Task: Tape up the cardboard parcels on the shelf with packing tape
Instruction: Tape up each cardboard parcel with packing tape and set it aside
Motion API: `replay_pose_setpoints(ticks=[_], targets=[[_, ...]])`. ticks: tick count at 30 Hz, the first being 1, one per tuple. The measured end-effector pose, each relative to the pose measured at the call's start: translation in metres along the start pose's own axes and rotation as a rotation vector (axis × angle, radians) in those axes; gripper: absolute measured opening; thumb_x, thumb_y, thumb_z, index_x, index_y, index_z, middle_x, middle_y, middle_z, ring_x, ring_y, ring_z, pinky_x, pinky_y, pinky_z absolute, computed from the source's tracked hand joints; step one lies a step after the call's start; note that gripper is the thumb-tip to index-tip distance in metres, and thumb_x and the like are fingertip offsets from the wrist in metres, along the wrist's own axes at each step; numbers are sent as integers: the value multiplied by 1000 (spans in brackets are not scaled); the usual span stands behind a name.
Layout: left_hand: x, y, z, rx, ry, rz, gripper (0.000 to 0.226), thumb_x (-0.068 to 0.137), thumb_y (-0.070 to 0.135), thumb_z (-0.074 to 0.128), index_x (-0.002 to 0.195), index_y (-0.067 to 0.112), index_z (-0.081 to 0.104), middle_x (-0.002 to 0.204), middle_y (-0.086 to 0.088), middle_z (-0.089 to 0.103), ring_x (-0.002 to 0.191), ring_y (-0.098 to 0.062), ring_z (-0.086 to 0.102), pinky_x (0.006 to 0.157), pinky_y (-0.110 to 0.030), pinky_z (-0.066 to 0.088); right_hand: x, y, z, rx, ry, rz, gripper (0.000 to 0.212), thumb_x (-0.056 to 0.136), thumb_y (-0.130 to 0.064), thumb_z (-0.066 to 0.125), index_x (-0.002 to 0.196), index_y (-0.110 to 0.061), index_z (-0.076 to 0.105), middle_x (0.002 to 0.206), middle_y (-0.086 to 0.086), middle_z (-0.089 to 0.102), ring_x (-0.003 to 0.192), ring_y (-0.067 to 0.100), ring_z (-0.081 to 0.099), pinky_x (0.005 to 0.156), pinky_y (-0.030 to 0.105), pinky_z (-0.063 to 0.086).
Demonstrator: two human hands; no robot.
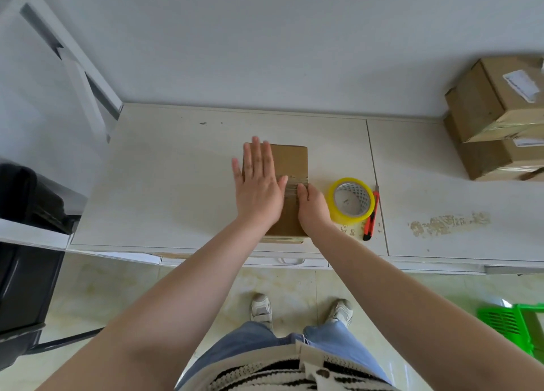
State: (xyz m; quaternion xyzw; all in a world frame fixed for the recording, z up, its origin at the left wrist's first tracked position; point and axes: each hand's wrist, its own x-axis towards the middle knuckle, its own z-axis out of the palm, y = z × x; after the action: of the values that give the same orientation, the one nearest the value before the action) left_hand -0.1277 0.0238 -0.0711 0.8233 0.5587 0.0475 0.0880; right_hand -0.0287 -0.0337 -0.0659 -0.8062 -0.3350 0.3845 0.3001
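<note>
A small brown cardboard parcel (291,161) lies on the white cabinet top (176,184), with a strip of clear tape across its middle. My left hand (257,181) lies flat on its left half, fingers straight and spread. Against the parcel's right edge sits my right hand (312,205), thumb on the tape strip; its fingers curl down over the side and are hidden. A yellow-rimmed roll of packing tape (351,200) lies just right of the parcel, beside an orange utility knife (371,214).
Two stacked taped cardboard boxes (494,117) stand at the far right against the wall. A black bin (26,214) sits left of the cabinet. Green plastic basket (512,323) on the floor at right. Tape residue marks the top at right (447,223).
</note>
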Motion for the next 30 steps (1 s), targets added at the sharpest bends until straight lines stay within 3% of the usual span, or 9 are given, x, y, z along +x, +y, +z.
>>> replay_pose_setpoints(ticks=[3, 9, 12, 14, 18, 21, 23, 27, 30], targets=[[6, 3, 8, 46, -65, 44, 71, 105, 46, 21, 156, 10, -13, 163, -10, -21, 151, -27, -19, 122, -47, -7, 1, 1, 2, -5, 25, -18, 25, 107, -25, 33, 96, -11, 51, 91, 8, 55, 83, 23, 49, 67, 28, 29], [5, 2, 12, 75, -91, 40, 70, 104, 48, 16, 155, 11, -16, 163, -8, -21, 150, -25, -19, 121, -48, -11, 2, 3, 3, -2, 31, -24, 25, 106, -21, 35, 91, -10, 51, 79, 3, 53, 80, 24, 48, 63, 29, 26], [7, 1, 8, 43, -117, 45, 75, 102, 55, 16, 156, 12, -13, 164, -8, -20, 151, -25, -17, 121, -48, -12, 0, -2, 0, 51, -7, 3, 31, 106, -25, 34, 101, -7, 59, 91, 8, 59, 86, 25, 53, 70, 31, 36], [8, -1, 4, -7, -146, 44, 82, 98, 64, 13, 156, 13, -12, 163, -7, -21, 151, -24, -18, 120, -47, -13, -7, -2, -7, 209, -83, 96, 35, 106, -37, 34, 115, -16, 61, 98, 2, 61, 92, 20, 55, 81, 32, 43], [8, -8, -8, -248, -200, 6, 88, 94, 71, 19, 157, 16, -10, 163, -3, -21, 150, -21, -20, 120, -46, -15, -16, 11, -22, 418, -200, 115, 45, 99, -61, 35, 134, -42, 54, 124, -21, 57, 114, 5, 51, 100, 28, 36], [8, -7, -15, -549, -231, -104, 92, 94, 68, 31, 157, 16, -12, 163, -1, -23, 150, -20, -22, 120, -49, -14, -16, 4, -27, 384, -148, -8, 37, 96, -58, 38, 132, -59, 48, 144, -11, 49, 136, 14, 42, 115, 42, 33], [9, -2, -18, -752, -248, -176, 95, 94, 66, 38, 156, 16, -14, 163, 0, -22, 149, -17, -22, 120, -51, -13, -17, -5, -27, 244, -111, -81, 37, 93, -55, 40, 128, -67, 43, 153, -7, 33, 143, 21, 27, 118, 48, 24], [8, -6, -20, -998, -321, -224, 94, 96, 61, 44, 156, 20, -16, 164, 3, -20, 151, -14, -17, 122, -50, -7, -24, -15, -27, -20, -16, -140, 44, 99, -44, 48, 138, -60, 38, 156, -2, 21, 141, 28, 17, 116, 45, 19], [11, -12, -24, -1165, -361, -299, 78, 99, 48, 40, 157, 27, -8, 166, -1, 2, 151, -22, 12, 121, -49, 19, -24, -17, -21, -75, 64, -195, 63, 94, -42, 58, 148, -50, 28, 151, 1, 27, 134, 28, 24, 109, 41, 27]])
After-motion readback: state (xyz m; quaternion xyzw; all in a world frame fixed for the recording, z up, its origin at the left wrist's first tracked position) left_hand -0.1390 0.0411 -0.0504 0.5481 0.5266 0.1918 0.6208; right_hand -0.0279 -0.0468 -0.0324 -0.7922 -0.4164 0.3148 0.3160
